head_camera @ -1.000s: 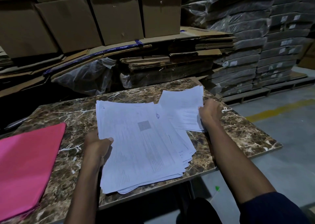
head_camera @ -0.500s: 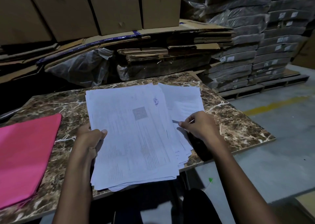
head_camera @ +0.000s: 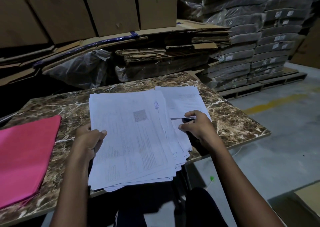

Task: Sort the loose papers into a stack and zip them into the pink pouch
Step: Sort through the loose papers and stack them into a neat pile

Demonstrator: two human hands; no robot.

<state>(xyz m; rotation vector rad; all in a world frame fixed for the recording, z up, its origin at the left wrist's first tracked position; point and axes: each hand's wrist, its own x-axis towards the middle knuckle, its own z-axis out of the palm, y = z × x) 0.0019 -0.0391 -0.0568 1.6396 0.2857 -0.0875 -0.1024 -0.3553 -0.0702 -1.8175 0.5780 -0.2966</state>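
A thick, uneven stack of white printed papers [head_camera: 131,136] lies on the brown marble table [head_camera: 233,123], its near end hanging over the front edge. My left hand [head_camera: 88,140] grips the stack's left edge, thumb on top. A few more sheets [head_camera: 183,100] fan out at the far right of the stack. My right hand [head_camera: 197,128] pinches the near edge of those sheets and lifts it slightly. The pink pouch [head_camera: 26,157] lies flat at the table's left end, apart from both hands.
Cardboard boxes [head_camera: 103,8] and flattened cartons [head_camera: 173,50] are stacked behind the table. Wrapped dark bundles on a pallet [head_camera: 259,45] stand at the right. Grey floor with a yellow line [head_camera: 277,102] lies to the right. A box corner [head_camera: 308,200] sits near right.
My right hand came in from the table's far right side toward the stack, bringing the loose sheets against it. My left hand kept its grip on the stack's left edge.
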